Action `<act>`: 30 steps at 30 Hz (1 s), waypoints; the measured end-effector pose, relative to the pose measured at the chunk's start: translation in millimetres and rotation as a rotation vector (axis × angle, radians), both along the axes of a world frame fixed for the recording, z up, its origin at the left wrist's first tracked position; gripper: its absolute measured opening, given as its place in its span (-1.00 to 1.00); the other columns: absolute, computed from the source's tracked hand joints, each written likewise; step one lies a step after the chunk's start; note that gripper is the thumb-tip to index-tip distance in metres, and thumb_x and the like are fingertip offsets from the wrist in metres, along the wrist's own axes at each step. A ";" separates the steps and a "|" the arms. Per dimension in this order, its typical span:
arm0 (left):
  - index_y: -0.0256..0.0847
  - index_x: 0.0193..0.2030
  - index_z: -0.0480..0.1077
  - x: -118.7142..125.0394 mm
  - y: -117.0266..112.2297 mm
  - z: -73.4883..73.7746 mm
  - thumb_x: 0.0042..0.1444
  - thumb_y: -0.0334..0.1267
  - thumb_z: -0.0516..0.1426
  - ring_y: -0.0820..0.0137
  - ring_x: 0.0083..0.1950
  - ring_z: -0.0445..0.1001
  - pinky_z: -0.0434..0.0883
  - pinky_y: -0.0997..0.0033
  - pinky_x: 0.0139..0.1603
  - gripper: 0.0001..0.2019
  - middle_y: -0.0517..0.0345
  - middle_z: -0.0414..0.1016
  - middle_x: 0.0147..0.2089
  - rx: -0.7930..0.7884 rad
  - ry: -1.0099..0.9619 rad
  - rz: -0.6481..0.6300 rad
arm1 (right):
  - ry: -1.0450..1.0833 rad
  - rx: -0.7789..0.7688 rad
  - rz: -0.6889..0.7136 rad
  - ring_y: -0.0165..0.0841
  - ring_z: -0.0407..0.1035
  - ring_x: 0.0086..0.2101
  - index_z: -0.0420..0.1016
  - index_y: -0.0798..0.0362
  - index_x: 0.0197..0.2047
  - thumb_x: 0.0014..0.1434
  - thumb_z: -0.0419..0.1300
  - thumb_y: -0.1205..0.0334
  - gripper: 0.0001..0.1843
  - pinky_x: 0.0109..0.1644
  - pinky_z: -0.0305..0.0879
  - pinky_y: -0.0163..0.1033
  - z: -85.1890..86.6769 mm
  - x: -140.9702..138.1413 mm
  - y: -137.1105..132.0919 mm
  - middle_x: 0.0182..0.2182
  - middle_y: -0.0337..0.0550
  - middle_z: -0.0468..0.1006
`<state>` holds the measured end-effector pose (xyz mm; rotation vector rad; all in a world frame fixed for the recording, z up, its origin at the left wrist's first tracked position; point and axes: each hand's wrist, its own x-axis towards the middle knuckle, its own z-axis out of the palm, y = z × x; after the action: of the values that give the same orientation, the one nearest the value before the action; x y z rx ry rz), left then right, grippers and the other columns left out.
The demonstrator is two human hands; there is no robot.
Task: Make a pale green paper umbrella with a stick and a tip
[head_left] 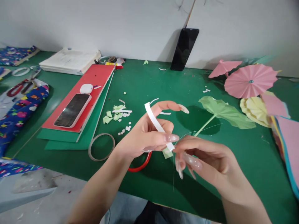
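Observation:
My left hand [149, 132] pinches a narrow white strip [154, 119] between thumb and fingers, its index finger stretched out above. The strip curves up over the hand, and its lower end reaches my right hand [203, 158]. There the right fingertips are curled together against that end; what lies between them is too small to make out. A fine, clear thread-like line [173, 174] hangs beside the right fingertips. Just below the strip is a small pale green piece [167, 153]. A red loop handle [142, 166] shows partly from under my left wrist. Behind my right hand stands a green paper leaf [224, 112] with a stem.
Paper scraps [115, 113] and a tape roll [101, 147] lie left of my hands. Further left, a phone [73, 110] and a white case [86, 88] rest on a red folder [51, 119]. Another phone [184, 49] leans on the wall. Pink paper umbrellas [251, 81] stand right.

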<state>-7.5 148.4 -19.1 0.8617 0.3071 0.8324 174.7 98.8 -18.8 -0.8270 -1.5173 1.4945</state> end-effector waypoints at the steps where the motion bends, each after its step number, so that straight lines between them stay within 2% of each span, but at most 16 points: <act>1: -0.06 0.13 0.13 0.2 -0.3 -0.7 0.10 -0.55 0.11 0.68 -0.70 -0.05 -0.02 0.63 -0.70 -0.50 0.48 0.15 -0.62 0.008 -0.007 -0.009 | 0.016 -0.005 0.008 -0.46 0.36 -0.41 0.50 -0.09 -0.08 0.24 0.14 0.31 -0.79 -0.40 0.33 -0.37 -0.9 -0.3 -0.1 -0.37 -0.22 0.48; 11: -0.06 0.08 0.20 1.2 -0.6 -4.8 0.14 -0.54 0.11 0.65 -0.66 -0.02 0.02 0.62 -0.67 -0.58 0.45 0.07 -0.60 0.052 0.017 -0.041 | 0.009 -0.005 0.022 -0.45 0.37 -0.44 0.50 -0.24 -0.05 0.25 0.13 0.28 -0.74 -0.43 0.33 -0.33 -1.2 -4.4 1.8 -0.38 -0.25 0.47; 26: -0.08 0.04 0.22 1.4 -0.8 -3.3 0.10 -0.53 0.14 0.64 -0.65 0.05 0.09 0.66 -0.66 -0.60 0.46 0.11 -0.61 0.048 0.080 -0.032 | -0.038 0.034 -0.006 -0.44 0.34 -0.45 0.51 -0.14 -0.15 0.25 0.14 0.28 -0.83 -0.43 0.30 -0.31 -0.6 -1.3 -0.6 -0.41 -0.24 0.47; 30: -0.08 0.04 0.23 2.7 -1.1 -2.6 0.10 -0.54 0.14 0.64 -0.65 0.08 0.09 0.67 -0.66 -0.59 0.46 0.12 -0.61 0.048 0.072 -0.029 | -0.044 0.036 -0.011 -0.43 0.32 -0.47 0.52 -0.18 -0.14 0.24 0.15 0.26 -0.82 -0.44 0.29 -0.31 -0.6 -0.8 -0.4 -0.42 -0.25 0.47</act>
<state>-4.8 147.3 -21.8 0.9410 0.3383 0.7856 173.9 98.4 -19.4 -0.8504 -1.5650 1.4459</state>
